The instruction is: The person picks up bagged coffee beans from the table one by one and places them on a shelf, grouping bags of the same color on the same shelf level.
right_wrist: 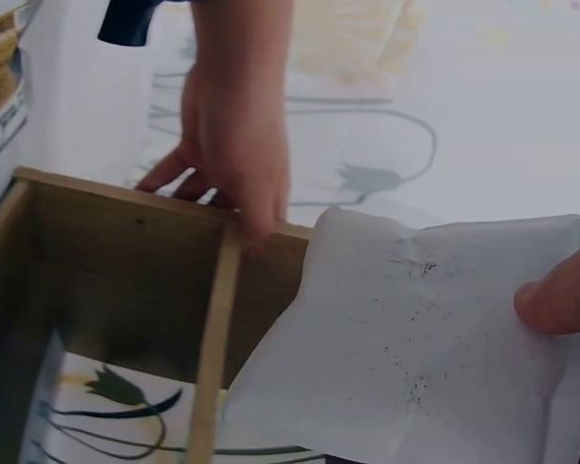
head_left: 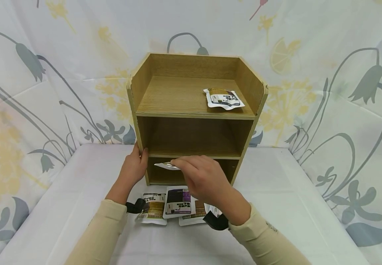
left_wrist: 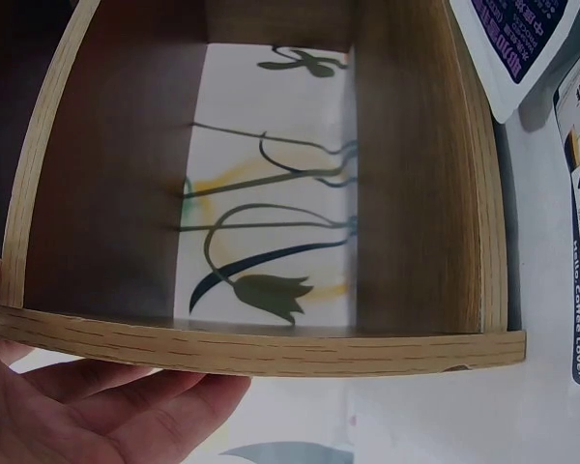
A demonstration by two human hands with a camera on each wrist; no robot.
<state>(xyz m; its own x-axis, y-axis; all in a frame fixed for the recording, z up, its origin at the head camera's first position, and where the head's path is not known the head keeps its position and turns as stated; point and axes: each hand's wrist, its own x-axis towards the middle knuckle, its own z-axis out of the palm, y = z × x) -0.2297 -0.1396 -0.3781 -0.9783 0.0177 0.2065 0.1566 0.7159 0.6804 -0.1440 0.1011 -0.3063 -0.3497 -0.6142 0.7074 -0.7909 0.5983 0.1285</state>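
My left hand (head_left: pixel 133 164) grips the left side panel of a small wooden shelf (head_left: pixel 195 114), thumb at the front edge and fingers along the outside. In the left wrist view, those fingers (left_wrist: pixel 164 411) lie against the panel's outer face. A flat white coffee pouch (right_wrist: pixel 416 338) is pinched in my right hand (head_left: pixel 207 176), in front of the shelf's lower part. Its plain back with a smudged dark print faces the right wrist camera, and the thumb (right_wrist: pixel 561 300) presses on it. In the head view the pouch shows nearly edge-on.
Another pouch (head_left: pixel 224 99) lies on the top tier, toward the right. Several more lie on the white cloth before the shelf, among them a gold one (head_left: pixel 153 206) and a black-and-purple one (head_left: pixel 178 201). A flowered cloth (head_left: pixel 78 66) hangs behind.
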